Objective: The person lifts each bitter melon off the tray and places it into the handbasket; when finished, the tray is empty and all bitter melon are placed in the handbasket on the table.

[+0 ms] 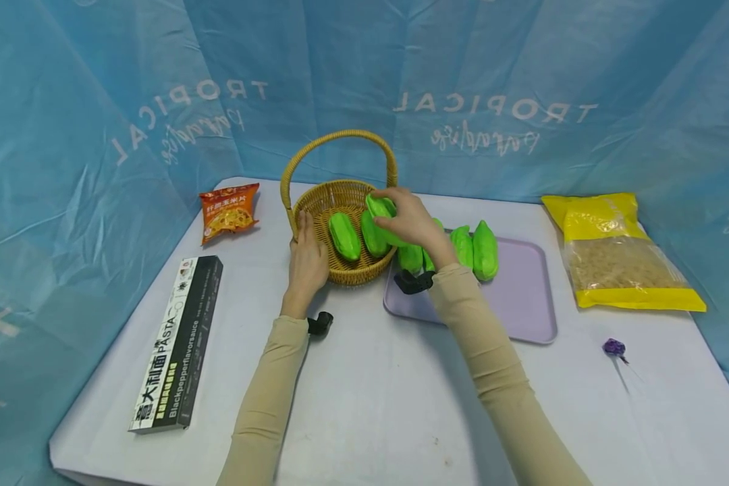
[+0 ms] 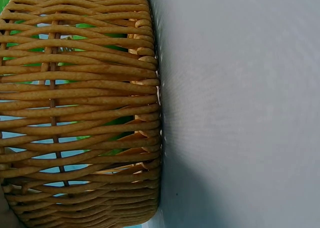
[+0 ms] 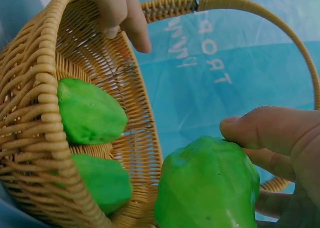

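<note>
At the middle of a white table (image 1: 364,412), we see a person's two bare hands working around a round, honey-brown woven wicker basket (image 1: 352,275) with a tall arched handle. The right hand (image 1: 410,214) has its grip closed on a bright green, ridged, oblong fruit-like piece (image 1: 379,205); from the head view, this piece is raised at the basket's right edge, partly over the opening. The left hand (image 1: 307,264) touches the basket's left rim, the visible fingers fairly straight; we cannot tell whether its grip pinches the rim.

Inside the basket we find two similar green pieces (image 1: 345,236), lying side by side. Just beside the basket, to its right, sits a flat lilac rectangular tray (image 1: 525,297) with rounded corners. More green pieces (image 1: 484,251) rest along its far left part; the right arm hides some of them, so we cannot count them surely.

Toward the left edge we notice an orange snack packet (image 1: 229,212) and, nearer us, a long black-and-white pasta box (image 1: 176,347). On the right lie a yellow bag with a clear window (image 1: 628,260) and a small purple object (image 1: 614,347). Blue cloth printed with pale lettering (image 1: 352,74) hangs behind everything.
</note>
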`<state>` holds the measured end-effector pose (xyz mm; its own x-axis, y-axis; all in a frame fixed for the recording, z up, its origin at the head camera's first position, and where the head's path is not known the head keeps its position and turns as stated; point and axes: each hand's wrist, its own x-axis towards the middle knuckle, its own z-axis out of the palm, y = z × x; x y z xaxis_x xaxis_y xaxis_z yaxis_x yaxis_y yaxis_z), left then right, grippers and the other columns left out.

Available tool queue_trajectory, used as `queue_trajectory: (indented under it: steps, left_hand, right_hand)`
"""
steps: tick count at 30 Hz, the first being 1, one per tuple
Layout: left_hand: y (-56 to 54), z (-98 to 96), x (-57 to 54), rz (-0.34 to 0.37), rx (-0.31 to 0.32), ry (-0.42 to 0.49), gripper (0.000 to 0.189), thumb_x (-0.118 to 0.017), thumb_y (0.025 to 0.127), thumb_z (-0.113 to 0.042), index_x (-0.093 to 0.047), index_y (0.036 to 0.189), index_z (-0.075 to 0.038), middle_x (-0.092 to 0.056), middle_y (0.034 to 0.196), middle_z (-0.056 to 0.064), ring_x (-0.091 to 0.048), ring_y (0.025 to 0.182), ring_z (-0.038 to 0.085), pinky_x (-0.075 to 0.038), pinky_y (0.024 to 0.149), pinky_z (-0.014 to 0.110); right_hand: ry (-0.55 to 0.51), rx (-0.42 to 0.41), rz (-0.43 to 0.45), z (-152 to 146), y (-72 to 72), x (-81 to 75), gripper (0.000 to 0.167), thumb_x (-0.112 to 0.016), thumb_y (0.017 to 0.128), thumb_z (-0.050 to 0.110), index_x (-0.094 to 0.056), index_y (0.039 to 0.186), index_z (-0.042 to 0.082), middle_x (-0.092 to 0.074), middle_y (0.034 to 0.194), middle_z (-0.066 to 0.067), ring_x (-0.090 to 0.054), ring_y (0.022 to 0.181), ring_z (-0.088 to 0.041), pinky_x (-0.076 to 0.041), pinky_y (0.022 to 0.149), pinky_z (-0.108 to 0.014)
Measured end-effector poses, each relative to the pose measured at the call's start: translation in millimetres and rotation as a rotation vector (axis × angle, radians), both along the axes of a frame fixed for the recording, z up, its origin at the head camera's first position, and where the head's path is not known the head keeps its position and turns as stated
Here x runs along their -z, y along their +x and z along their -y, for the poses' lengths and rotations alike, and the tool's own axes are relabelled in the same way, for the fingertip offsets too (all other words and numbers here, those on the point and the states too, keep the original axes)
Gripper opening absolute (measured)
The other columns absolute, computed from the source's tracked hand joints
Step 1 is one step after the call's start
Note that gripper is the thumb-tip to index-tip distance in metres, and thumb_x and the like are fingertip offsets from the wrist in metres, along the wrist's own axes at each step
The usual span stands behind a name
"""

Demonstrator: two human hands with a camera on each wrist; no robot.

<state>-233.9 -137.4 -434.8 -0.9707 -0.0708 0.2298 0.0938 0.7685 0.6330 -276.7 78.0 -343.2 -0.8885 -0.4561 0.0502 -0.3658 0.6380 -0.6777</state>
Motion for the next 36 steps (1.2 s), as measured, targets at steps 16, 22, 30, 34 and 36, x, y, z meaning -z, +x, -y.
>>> queue_trajectory:
  steps: [16, 22, 30, 34, 36]
  left_hand:
    - [-0.5, -1.5, 0.9, 0.03, -0.012, -0.013, 0.06, -0.033, 0.101, -0.01, -0.008, 0.155, 0.001, -0.005, 0.164, 0.017, -0.023, 0.143, 0.043, -0.023, 0.115, 0.054]
    - [-1.2, -3.3, 1.0, 0.03, -0.008, -0.019, 0.06, -0.034, 0.101, -0.01, -0.008, 0.154, 0.002, -0.005, 0.163, 0.018, -0.022, 0.145, 0.042, -0.02, 0.116, 0.054]
    - [-1.2, -3.2, -0.2, 0.035, -0.006, -0.028, 0.06, -0.033, 0.101, -0.011, -0.008, 0.154, 0.002, -0.004, 0.163, 0.018, -0.02, 0.146, 0.042, -0.019, 0.117, 0.054]
    - [-1.0, -1.3, 0.8, 0.028, -0.012, -0.029, 0.06, -0.031, 0.102, -0.012, -0.007, 0.155, 0.001, -0.004, 0.163, 0.017, -0.02, 0.145, 0.044, -0.021, 0.116, 0.054]
    - [-0.5, -0.5, 0.9, 0.022, -0.016, -0.021, 0.06, -0.032, 0.101, -0.011, -0.008, 0.155, 0.001, -0.005, 0.163, 0.017, -0.021, 0.144, 0.044, -0.021, 0.116, 0.054]
  right_hand:
    - [0.092, -0.042, 0.057, 35.2, -16.8, 14.8, 0.052, -0.062, 0.094, 0.022, -0.048, 0.143, 0.012, -0.045, 0.149, -0.007, -0.033, 0.143, -0.03, -0.031, 0.114, -0.047]
    - [0.11, -0.023, 0.071, 38.2, -17.8, 20.2, 0.051, -0.061, 0.095, 0.023, -0.048, 0.144, 0.015, -0.042, 0.152, -0.007, -0.022, 0.148, -0.033, -0.023, 0.118, -0.051]
    - [0.134, -0.027, 0.072, 36.5, -15.7, 18.5, 0.051, -0.058, 0.097, 0.025, -0.046, 0.145, 0.015, -0.043, 0.151, -0.006, -0.022, 0.148, -0.031, -0.024, 0.118, -0.049]
    - [0.14, -0.034, 0.057, 33.3, -14.5, 13.9, 0.049, -0.057, 0.098, 0.026, -0.047, 0.145, 0.017, -0.042, 0.152, -0.006, -0.027, 0.146, -0.03, -0.029, 0.115, -0.048]
    - [0.131, -0.042, 0.045, 30.4, -13.7, 10.8, 0.048, -0.056, 0.098, 0.025, -0.048, 0.144, 0.017, -0.043, 0.152, -0.007, -0.029, 0.145, -0.03, -0.03, 0.114, -0.048]
